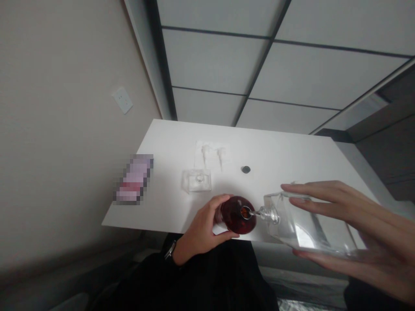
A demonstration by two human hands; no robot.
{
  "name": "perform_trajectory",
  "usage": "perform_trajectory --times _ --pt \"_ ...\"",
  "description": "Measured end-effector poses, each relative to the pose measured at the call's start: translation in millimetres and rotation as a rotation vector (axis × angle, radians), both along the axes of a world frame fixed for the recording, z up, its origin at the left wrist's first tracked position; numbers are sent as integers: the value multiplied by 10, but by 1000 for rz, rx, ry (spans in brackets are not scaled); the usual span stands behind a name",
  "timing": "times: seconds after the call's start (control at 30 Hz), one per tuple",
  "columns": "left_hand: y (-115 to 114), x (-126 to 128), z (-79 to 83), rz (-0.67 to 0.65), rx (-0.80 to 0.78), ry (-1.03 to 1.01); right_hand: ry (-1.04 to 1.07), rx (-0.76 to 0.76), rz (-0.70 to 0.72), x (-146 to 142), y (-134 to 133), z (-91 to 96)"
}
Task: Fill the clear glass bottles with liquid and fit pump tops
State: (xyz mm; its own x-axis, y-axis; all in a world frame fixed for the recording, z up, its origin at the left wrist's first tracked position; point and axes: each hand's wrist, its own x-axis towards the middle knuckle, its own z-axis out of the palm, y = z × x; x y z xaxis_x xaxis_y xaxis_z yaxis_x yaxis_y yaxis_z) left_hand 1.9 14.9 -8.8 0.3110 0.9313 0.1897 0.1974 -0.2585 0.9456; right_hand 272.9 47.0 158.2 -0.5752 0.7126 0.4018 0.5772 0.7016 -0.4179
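My left hand [202, 224] is wrapped round a dark red-brown bottle [238, 218] at the table's front edge, its round open mouth facing up. In my right hand [350, 220] is a clear square bottle [311, 229], tipped on its side with its neck toward the left. Clear liquid [255, 213] runs from that neck into the mouth of the red-brown bottle. Fingers lie along the top of the clear bottle and the thumb supports it from below. Another clear square bottle [199, 181] stands on the table beyond my left hand.
Two white pump heads [205, 153] lie near the back of the white table [279, 147], on what looks like a thin sheet. A small dark cap [246, 169] sits to their right. A blurred-out phone-like object [134, 179] is at the left edge, near the wall.
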Motion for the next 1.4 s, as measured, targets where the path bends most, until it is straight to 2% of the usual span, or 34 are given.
perform_trajectory --times 0.3,1.03,1.4 --pt "23 -9 -23 -25 87 -22 -62 18 -9 4 -15 65" --pt "7 0 -6 -12 44 -38 -147 -25 87 -14 48 168" --pt "13 -5 18 -10 45 -36 -187 -48 93 -36 78 200"
